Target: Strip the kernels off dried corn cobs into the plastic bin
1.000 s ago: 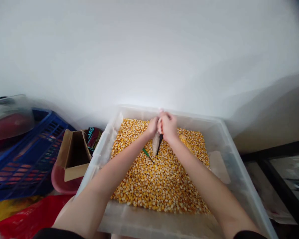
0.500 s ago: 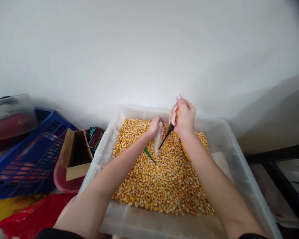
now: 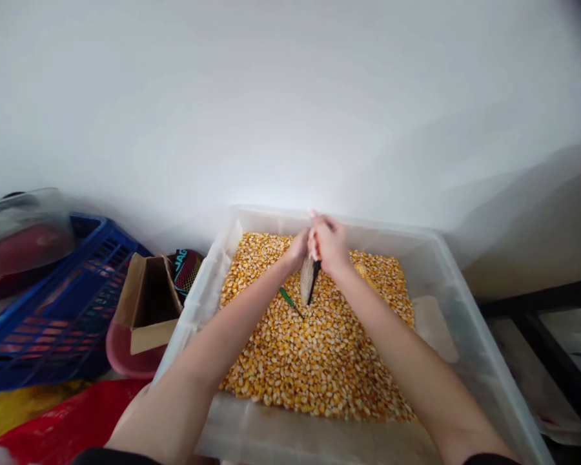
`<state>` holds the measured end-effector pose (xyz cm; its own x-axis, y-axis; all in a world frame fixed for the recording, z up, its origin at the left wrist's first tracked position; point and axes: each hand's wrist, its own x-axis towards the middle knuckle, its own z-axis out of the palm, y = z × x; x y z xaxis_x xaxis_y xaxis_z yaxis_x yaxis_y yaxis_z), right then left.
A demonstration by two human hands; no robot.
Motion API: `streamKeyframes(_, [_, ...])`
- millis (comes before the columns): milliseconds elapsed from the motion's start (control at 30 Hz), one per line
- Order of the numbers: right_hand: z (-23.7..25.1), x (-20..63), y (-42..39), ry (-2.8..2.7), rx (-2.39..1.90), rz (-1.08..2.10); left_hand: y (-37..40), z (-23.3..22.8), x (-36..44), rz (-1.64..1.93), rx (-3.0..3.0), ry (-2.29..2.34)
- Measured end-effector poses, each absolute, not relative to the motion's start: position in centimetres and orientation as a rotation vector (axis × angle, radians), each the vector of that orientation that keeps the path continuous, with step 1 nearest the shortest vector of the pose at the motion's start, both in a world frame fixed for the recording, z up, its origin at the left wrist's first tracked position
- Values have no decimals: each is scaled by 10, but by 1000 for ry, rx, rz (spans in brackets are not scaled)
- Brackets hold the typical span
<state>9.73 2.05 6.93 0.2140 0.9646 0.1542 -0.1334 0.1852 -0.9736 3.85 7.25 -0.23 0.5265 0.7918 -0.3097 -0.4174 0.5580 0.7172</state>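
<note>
A clear plastic tub [image 3: 469, 323] holds a thick layer of loose yellow corn kernels [image 3: 314, 349]. My left hand [image 3: 297, 248] grips a pale, stripped corn cob [image 3: 306, 279] that points down toward the kernels. My right hand [image 3: 329, 244] presses against the cob from the right and holds a thin black tool [image 3: 314, 283] alongside it. Both hands meet above the far middle of the tub. A green-handled tool [image 3: 286, 298] lies on the kernels just left of the cob.
Left of the tub stand a cardboard box [image 3: 148, 303] in a red bowl [image 3: 126, 358], a blue plastic crate [image 3: 48, 303] and red sacking [image 3: 53, 426]. A white wall rises behind. A dark frame [image 3: 542, 336] runs along the right.
My right hand lifted up and to the right with the black tool half a second ago, then came back down against the cob. My left hand stayed in place.
</note>
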Motion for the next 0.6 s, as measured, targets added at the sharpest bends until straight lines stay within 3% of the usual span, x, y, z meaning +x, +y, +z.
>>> streamKeyframes(133, [103, 118, 19, -1030, -968, 894, 76, 8, 18, 442, 771, 316])
streamKeyframes(233, [117, 125, 18, -1036, -959, 873, 74, 9, 10, 446, 821, 259])
streamKeyframes(467, [89, 109, 22, -990, -995, 935, 58, -5, 31, 512, 913, 388])
streamKeyframes(600, [97, 114, 20, -997, -1017, 910, 53, -4, 41, 544, 993, 495])
